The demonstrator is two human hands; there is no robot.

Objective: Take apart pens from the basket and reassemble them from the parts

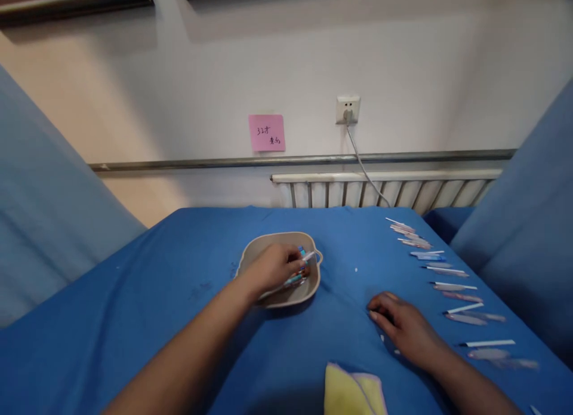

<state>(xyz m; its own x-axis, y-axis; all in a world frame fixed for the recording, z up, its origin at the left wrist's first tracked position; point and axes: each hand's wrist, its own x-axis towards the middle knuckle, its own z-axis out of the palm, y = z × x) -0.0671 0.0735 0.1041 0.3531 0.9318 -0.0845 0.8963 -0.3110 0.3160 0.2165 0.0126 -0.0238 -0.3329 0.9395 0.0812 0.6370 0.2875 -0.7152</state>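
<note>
While pens (294, 279), presumably light and stiff, are being held in the bowl (255, 252), mid-barrel gripping is being advised; a white pen (308, 256) is apparently being pinched by the left hand (278, 267), the right hand (403, 325) lying relaxed, apparently empty.

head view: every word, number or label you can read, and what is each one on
"32": handwritten on the pink note; the mark after it and the line below are too unclear to read surely.
Pen-like items on the right and bowl: no readable text.
</note>
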